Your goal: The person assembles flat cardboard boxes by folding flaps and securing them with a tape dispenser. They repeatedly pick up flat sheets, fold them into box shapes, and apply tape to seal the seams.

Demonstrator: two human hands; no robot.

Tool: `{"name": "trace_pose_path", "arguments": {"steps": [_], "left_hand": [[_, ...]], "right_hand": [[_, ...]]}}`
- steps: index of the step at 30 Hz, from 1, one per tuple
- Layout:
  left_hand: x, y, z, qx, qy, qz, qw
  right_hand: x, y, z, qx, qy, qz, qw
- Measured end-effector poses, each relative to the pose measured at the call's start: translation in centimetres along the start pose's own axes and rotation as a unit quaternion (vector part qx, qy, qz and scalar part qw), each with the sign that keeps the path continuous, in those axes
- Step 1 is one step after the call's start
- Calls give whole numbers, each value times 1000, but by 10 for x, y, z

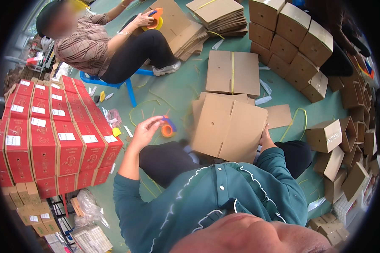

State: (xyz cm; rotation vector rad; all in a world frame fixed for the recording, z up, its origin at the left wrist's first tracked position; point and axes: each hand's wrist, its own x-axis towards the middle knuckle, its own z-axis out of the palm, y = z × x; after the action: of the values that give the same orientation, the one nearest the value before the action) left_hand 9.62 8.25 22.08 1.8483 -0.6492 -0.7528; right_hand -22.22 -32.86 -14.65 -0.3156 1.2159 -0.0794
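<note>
The right hand (265,137) grasps the right edge of the brown, rectangular cardboard carton (229,125) at the frame's centre; firm support should prevent shifting. The left hand (145,130) is at the orange-and-blue plastic tape dispenser (167,130), left of centre; whether its fingers grip, I cannot tell.

Green floor (190,80) with strapped flat cardboard (219,76), yellow-green straps (303,109), pale strips (266,87), stacked boxes (299,71).

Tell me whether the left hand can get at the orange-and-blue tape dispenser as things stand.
Very likely yes: the left hand is right beside the orange-and-blue tape dispenser, with nothing visible blocking the way. Whether they already touch, I cannot tell.
</note>
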Motion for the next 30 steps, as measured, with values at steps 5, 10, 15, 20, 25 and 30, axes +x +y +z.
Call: {"name": "trace_pose_path", "arguments": {"steps": [5,10,15,20,25,30], "left_hand": [[-2,148,27,4,-83,324,942],[-34,242,70,-142,-143,615,762],[-68,250,93,-165,-149,679,700],[-92,259,73,-84,-93,696,707],[-113,267,52,18,-32,717,696],[-125,293,35,118,32,749,651]], "right_hand": [[-5,-21,52,-67,66,-139,986],[31,-2,38,-69,36,-175,981],[47,-5,-17,-71,112,-174,976],[12,-3,37,-129,130,-250,951],[-14,-1,45,-202,277,-365,866],[-32,10,69,-221,305,-357,855]]}}
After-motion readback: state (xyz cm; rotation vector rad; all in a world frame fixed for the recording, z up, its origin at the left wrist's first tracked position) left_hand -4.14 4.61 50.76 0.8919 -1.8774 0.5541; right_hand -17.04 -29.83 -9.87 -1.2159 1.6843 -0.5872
